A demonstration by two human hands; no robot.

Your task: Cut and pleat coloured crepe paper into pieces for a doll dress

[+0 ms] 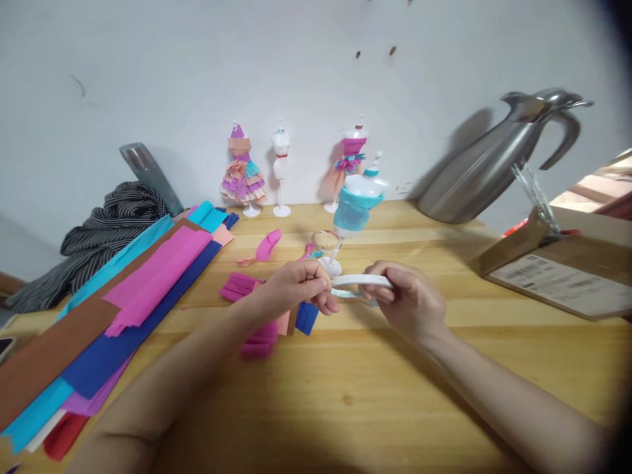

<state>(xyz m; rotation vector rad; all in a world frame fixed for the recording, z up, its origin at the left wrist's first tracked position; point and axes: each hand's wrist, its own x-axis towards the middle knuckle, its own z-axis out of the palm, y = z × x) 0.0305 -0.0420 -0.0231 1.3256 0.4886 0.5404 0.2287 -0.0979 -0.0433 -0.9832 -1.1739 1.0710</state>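
Between my two hands is a roll of white tape, held above the wooden table. My right hand grips the roll's right side with bent fingers. At its left edge my left hand is closed in a pinch on the tape; the fingers partly hide what lies between them. Just behind the hands stands a small white dress-form mannequin, slightly tilted in view, with turquoise crepe paper around its bust and neck. Pink folded paper pieces and a blue piece lie under and beside my left hand.
Three more little mannequins, one in a ruffled paper dress, stand along the wall. Long crepe paper strips and a striped cloth cover the left side. A steel jug and a cardboard box stand at right.
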